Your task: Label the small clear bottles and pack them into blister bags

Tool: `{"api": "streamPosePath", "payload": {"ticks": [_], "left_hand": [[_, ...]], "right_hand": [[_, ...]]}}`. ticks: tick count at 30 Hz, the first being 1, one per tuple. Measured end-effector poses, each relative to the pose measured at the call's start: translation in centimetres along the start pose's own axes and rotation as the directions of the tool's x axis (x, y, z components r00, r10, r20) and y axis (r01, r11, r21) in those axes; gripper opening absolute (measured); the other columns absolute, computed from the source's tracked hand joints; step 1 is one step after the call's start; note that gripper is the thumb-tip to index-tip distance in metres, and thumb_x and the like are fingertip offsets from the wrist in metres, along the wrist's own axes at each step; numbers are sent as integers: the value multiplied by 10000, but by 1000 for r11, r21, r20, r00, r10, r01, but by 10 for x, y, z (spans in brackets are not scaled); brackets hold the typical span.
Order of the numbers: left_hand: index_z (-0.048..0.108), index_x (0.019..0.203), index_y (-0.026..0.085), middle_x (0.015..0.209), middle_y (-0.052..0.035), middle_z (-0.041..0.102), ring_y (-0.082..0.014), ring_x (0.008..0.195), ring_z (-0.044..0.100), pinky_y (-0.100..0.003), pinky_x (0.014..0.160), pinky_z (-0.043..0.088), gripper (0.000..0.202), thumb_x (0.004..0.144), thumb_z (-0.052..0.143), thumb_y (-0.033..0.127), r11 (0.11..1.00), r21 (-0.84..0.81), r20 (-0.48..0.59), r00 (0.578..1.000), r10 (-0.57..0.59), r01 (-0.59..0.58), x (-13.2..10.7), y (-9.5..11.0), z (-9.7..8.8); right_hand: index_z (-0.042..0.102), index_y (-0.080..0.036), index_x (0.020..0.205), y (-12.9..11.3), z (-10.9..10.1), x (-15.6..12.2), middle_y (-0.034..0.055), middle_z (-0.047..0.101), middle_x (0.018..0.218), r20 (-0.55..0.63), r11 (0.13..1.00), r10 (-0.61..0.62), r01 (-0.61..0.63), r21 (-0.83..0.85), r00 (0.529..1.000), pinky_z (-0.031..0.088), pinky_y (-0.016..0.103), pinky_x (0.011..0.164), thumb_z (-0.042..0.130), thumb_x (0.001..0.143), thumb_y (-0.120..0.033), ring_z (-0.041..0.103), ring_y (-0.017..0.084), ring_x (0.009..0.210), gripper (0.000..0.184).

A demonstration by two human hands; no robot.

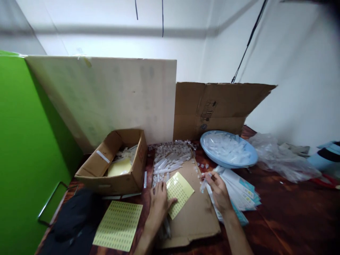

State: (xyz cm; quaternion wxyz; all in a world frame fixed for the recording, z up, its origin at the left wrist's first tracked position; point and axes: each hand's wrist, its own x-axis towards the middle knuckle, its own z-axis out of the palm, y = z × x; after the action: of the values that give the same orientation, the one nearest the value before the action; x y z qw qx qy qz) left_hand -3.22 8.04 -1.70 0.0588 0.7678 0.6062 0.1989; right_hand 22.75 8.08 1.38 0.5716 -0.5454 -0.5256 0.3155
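My left hand (159,199) lies on a flat piece of cardboard (195,216), fingers stretched toward some clear plastic tubes and the thumb apart, over the edge of a small yellow sticker sheet (180,193). Between the fingertips of my right hand (218,191) is a small clear plastic tube (204,185), held just above the cardboard's right side. A heap of similar clear plastic pieces (172,156) covers the far end of the cardboard. To the left of my left hand, a larger yellow sticker sheet (118,225) rests on the table.
An open cardboard box (138,166) with a yellow sheet inside stands at left. A blue basin (228,161) of clear pieces sits back right, near fanned printed packets (239,191) and a plastic bag (281,159). Black cloth (77,216) lies front left; cardboard panels (127,99) stand behind.
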Motion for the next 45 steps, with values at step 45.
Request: {"api": "streamPosePath", "payload": {"ticks": [45], "left_hand": [[637, 868, 201, 872, -44, 645, -185, 829, 629, -265, 730, 500, 83, 927, 588, 232, 713, -687, -50, 988, 148, -141, -8, 56, -55]], "right_hand": [[783, -173, 952, -27, 40, -48, 99, 768, 894, 394, 994, 77, -103, 47, 916, 518, 322, 749, 623, 893, -489, 676, 271, 840, 359]]}}
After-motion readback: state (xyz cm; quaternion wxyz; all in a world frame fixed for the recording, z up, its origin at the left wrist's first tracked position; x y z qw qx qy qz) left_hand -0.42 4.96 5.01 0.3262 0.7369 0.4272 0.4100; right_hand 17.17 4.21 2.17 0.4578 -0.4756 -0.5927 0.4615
